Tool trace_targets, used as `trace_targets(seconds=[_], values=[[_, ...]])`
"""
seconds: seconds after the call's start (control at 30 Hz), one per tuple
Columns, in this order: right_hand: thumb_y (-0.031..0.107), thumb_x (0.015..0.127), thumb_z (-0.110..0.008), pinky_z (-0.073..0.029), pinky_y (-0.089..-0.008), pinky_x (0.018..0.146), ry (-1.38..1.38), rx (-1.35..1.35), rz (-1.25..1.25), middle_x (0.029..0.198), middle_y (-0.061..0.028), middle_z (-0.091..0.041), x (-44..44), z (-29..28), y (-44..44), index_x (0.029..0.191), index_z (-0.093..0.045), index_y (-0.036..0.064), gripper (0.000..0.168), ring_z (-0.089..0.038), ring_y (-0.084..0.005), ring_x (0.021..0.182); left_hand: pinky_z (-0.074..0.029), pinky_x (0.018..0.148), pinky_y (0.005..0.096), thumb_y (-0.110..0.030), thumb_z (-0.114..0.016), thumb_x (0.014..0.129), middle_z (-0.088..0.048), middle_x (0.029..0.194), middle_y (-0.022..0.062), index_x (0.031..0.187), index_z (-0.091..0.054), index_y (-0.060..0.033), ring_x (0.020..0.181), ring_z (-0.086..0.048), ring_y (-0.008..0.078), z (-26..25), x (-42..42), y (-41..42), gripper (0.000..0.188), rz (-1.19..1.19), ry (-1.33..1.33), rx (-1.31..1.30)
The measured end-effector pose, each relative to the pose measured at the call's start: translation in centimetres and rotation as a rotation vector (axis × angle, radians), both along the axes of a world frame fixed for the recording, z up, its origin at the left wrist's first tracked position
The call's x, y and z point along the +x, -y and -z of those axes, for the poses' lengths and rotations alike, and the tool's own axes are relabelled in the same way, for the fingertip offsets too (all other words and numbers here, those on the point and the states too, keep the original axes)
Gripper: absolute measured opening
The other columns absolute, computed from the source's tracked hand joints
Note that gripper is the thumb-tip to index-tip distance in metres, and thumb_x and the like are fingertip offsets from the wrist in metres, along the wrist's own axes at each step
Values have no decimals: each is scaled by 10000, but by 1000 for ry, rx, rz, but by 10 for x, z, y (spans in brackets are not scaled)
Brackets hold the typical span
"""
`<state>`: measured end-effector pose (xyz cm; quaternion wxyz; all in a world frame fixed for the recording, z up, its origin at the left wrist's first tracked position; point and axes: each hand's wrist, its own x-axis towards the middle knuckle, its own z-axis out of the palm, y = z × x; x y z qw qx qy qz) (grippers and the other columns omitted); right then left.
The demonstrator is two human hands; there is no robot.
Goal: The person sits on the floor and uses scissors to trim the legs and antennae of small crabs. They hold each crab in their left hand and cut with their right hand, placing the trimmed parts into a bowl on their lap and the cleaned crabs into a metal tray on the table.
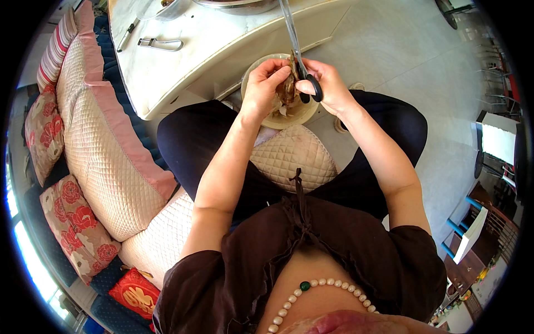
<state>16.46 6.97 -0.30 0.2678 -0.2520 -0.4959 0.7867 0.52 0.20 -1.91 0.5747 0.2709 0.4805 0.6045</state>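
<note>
My left hand (265,83) pinches a brownish, shell-like piece of food (293,69), its kind too small to tell. In my right hand (327,85) is a pair of scissors (294,37) with black handles, the blades pointing up and away from me, beside that piece. Both hands are over a cream-coloured basin (311,116), low in front of me, which holds more brown pieces or scraps (286,94). My fingers and the handles hide part of the basin's contents.
A white marble-like table (217,35) bears a peeler (160,44), a small knife (128,35), a clear bowl (160,10) and a metal basin (238,6). A quilted sofa (104,146) with cushions runs along the left. Chairs stand far right.
</note>
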Motion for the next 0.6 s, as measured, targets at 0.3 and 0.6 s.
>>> trace_targets(seconds=[0.3,0.6], values=[[44,771,-710,-472,-239,876,-32,-25,46,1153,-67,-594,3,-4,-5,1333,-434,-93,641,-571,-106,996,-479,723,238,36,-649,767,-499,977,3,1095,-551,-58,838,-563,102,-26,-5,6,356,113,-39,129],[10,755,-694,-440,-283,968,75,107,-31,1239,-72,-564,0,-4,-1,1399,-372,-52,722,-545,-137,1109,-473,775,214,77,-650,780,-501,944,-6,1111,-584,-28,853,-563,80,-16,-6,6,353,94,-240,110]])
